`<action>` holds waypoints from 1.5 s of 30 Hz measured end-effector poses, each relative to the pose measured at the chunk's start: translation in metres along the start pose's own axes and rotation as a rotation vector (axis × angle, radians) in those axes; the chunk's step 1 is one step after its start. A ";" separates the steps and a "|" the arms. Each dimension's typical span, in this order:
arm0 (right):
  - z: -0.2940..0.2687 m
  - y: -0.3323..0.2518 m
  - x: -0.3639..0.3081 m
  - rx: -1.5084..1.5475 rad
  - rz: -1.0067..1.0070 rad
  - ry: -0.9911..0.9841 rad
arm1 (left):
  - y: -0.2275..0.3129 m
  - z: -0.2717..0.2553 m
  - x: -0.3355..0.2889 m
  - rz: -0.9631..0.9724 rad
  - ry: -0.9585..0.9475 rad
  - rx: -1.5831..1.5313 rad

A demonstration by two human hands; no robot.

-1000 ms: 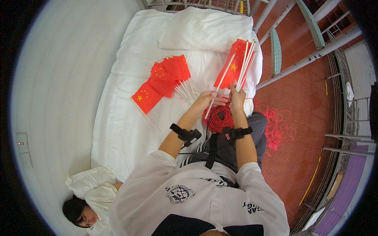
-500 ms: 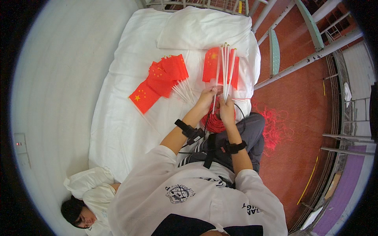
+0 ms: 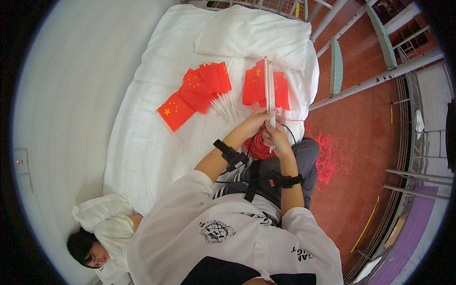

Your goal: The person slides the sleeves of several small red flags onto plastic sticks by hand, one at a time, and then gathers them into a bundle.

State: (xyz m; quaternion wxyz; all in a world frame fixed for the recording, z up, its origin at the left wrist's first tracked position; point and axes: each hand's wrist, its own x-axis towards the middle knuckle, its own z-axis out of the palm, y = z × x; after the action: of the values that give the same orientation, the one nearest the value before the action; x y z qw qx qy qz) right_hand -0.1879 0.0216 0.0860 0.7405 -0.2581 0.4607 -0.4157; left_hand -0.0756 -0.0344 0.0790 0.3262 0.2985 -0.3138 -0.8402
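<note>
Several small red flags with yellow stars stand upright in front of me, their white sticks gathered side by side. My right hand is closed around the lower part of the sticks. Just above it, my left hand is closed at the same sticks, its fingertips against them. Below the hands lies a ball of red cord, partly hidden by my left wrist and right hand. To the left, a fanned pile of similar flags rests on the white bedding, sticks pointing toward me.
A white pillow lies at the bed's far end. Loose red cord is tangled on the red-brown floor at right. A metal bed ladder rises at the far right. Another person lies at lower left by the wall.
The sticks, spread apart before, are now drawn together into a tight bundle. My left hand has moved right against them, and my right hand sits slightly lower.
</note>
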 end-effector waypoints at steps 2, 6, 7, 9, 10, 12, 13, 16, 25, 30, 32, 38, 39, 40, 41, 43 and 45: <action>0.003 0.004 0.001 0.044 -0.069 0.001 | -0.003 -0.008 0.010 0.008 0.045 -0.007; 0.014 0.005 -0.006 0.386 -0.224 0.110 | 0.007 -0.009 0.022 0.132 0.189 -0.008; 0.007 0.012 -0.002 0.488 -0.218 0.178 | 0.008 -0.007 0.023 0.176 0.159 0.074; 0.012 0.010 -0.004 0.538 -0.268 0.157 | 0.006 -0.002 0.019 0.141 0.103 0.161; 0.015 0.010 -0.004 0.590 -0.318 0.138 | 0.004 0.001 0.017 0.104 0.045 0.247; 0.007 0.012 -0.001 0.563 -0.334 0.171 | -0.003 0.005 0.015 0.112 -0.006 0.240; 0.002 0.013 -0.001 0.551 -0.320 0.075 | -0.005 0.006 0.015 0.162 0.023 0.189; -0.009 0.013 -0.001 0.526 -0.255 -0.052 | 0.008 0.007 0.009 0.195 0.015 0.198; -0.006 -0.001 0.012 0.146 -0.099 -0.005 | -0.004 -0.017 0.018 0.109 -0.039 0.256; -0.005 -0.007 0.012 0.066 -0.271 0.245 | -0.008 -0.073 0.014 0.597 1.087 1.255; -0.014 -0.009 0.004 0.050 -0.281 0.281 | -0.013 -0.095 0.014 0.527 1.161 1.367; -0.018 -0.002 0.001 0.102 -0.275 0.349 | -0.005 -0.135 0.001 0.178 0.921 1.281; -0.019 -0.002 0.001 0.105 -0.277 0.352 | 0.002 -0.137 -0.002 0.172 0.829 0.906; -0.020 0.000 0.001 0.098 -0.271 0.339 | 0.006 -0.137 -0.004 0.160 0.725 0.536; -0.026 0.000 0.000 0.093 -0.272 0.344 | 0.017 -0.120 -0.006 0.109 0.630 0.308; -0.026 -0.001 0.000 0.047 -0.292 0.362 | 0.037 -0.080 -0.017 0.141 0.518 0.191; -0.011 -0.008 -0.001 -0.017 -0.296 0.339 | 0.050 -0.060 -0.024 0.148 0.339 0.051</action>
State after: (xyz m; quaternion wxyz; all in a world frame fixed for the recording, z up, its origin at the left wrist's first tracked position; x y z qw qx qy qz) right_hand -0.2008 0.0181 0.0881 0.5811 -0.2555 0.5394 -0.5533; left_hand -0.0011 -0.0663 0.0846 0.4276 0.4201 -0.2965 -0.7435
